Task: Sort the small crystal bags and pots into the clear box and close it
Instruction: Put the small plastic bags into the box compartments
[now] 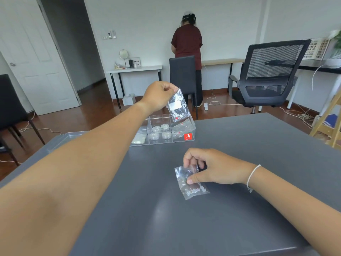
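Observation:
A clear box (pixel 191 128) with a red label stands at the far edge of the grey table (pixel 239 154). Its middle compartment holds several small round pots (pixel 160 132); a bag lies in the left compartment and another in the right one. My left hand (pixel 158 96) pinches the top of a small crystal bag (pixel 178 106) that hangs over the box's right compartment. My right hand (pixel 208 168) grips a second crystal bag (pixel 190 183) lying on the table near me. The box's clear lid (pixel 68 135) lies to its left, partly hidden by my left arm.
A person in a dark red top stands at a desk by the far wall, back turned. A black dining chair (pixel 182 74) and a mesh office chair (pixel 269 74) stand beyond the table. Cables run across the wooden floor. A wooden shelf (pixel 328 124) is at the right.

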Motion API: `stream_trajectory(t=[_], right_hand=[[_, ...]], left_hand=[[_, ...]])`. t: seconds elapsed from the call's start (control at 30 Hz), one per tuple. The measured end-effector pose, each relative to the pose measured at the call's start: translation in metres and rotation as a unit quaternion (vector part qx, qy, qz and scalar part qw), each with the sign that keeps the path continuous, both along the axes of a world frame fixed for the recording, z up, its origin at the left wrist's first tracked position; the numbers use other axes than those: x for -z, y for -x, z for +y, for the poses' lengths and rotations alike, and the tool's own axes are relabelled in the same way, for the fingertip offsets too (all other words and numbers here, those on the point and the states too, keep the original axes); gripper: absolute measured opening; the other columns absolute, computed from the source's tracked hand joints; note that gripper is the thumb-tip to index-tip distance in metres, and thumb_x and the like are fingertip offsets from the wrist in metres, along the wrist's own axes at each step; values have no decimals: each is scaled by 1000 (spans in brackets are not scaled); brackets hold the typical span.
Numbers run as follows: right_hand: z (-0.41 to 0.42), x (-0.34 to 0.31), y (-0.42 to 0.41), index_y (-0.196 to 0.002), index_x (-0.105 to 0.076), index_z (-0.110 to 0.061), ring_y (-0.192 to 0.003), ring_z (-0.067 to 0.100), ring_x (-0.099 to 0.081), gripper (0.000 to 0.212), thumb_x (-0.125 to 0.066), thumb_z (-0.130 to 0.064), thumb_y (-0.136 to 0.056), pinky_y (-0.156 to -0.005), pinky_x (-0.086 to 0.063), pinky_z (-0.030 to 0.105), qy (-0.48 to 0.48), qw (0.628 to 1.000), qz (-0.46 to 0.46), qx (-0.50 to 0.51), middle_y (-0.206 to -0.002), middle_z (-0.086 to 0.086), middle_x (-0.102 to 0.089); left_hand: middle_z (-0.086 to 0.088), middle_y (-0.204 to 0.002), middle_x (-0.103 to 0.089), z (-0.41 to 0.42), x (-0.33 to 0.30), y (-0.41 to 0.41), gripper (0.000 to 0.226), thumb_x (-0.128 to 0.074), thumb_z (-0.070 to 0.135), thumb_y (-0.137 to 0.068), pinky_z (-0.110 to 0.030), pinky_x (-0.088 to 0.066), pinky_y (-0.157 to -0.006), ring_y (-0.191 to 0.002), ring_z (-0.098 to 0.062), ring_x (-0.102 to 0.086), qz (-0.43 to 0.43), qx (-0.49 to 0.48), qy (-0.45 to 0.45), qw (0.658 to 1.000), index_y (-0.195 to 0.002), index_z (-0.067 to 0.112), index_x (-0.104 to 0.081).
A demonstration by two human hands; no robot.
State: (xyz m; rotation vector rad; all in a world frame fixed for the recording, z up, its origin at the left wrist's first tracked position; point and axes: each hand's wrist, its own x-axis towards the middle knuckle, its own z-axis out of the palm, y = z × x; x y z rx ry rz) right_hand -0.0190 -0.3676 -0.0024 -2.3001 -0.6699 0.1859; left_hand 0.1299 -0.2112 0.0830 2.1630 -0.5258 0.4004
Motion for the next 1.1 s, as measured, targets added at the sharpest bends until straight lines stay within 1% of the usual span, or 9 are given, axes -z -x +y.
stream_trajectory(t=[0.1,0.23,0.37,0.47,0.53,0.63,0.73,0.97,1.1], right_hand=[[0,1,-1,-83,-51,-33,-62,7,-39,23,-71,-27,-74,-57,-36,10,-1,1000,-7,-1,-69,-16,-52],[-1,2,-3,-86,-53,-31,-62,6,-40,19,-68,-26,-77,-58,-36,9,3,1000,-19,-3,-69,-16,-52],[-1,3,-5,-89,-54,-29,-58,6,-40,17,-66,-25,-78,-57,-36,10,0,1000,-27,-5,-69,-15,-52],[-1,4,-6,-90,-55,-28,-55,4,-40,14,-64,-23,-80,-56,-36,10,-4,1000,-30,-7,-69,-15,-53],[-1,4,-7,-90,-55,-29,-55,4,-40,13,-62,-23,-81,-56,-36,10,-5,1000,-30,-6,-69,-15,-53],[-2,5,-8,-90,-56,-29,-56,5,-39,12,-61,-22,-82,-56,-36,10,-14,1000,-28,-2,-69,-15,-53],[-2,6,-8,-89,-56,-29,-58,6,-40,11,-61,-22,-82,-57,-36,11,-24,999,-25,2,-70,-13,-52],[-5,4,-9,-88,-57,-28,-58,4,-43,12,-59,-16,-84,-60,-37,11,-49,998,-34,21,-71,-10,-53],[-7,1,-12,-88,-60,-26,-61,4,-44,13,-58,-14,-84,-64,-39,13,-86,995,-37,40,-68,-11,-51]], left_hand=[[-6,-111,-68,-7,9,-8,22,-52,19,-90,-21,-40,-85,-91,-10,-56,12,3,-39,999,-101,10,-69],[-6,-104,-69,-12,19,-17,21,-50,18,-90,-21,-41,-77,-83,-12,-56,21,-8,-69,997,-98,13,-69],[-5,-112,-68,-16,25,-22,23,-47,17,-91,-25,-42,-88,-99,-17,-59,41,-8,-124,991,-95,13,-69],[-3,-109,-69,-17,31,-22,23,-47,18,-90,-22,-41,-84,-92,-15,-57,62,-1,-161,985,-92,16,-70],[-1,-115,-68,-16,35,-22,25,-47,19,-90,-23,-42,-86,-98,-16,-59,66,4,-194,979,-95,15,-71],[2,-118,-67,-12,41,-19,28,-44,21,-90,-33,-45,-96,-111,-21,-57,63,-3,-219,974,-95,18,-72],[-1,-116,-66,-3,44,-14,26,-45,24,-89,-39,-41,-103,-117,-23,-54,46,-14,-195,980,-98,23,-70],[-9,-119,-58,51,48,6,28,-50,25,-88,-28,-36,-102,-111,-25,-55,-41,-71,-80,993,-113,23,-64],[-7,-125,-55,93,57,23,34,-55,32,-86,-31,-35,-103,-117,-25,-49,-40,-112,-57,991,-118,26,-59]])
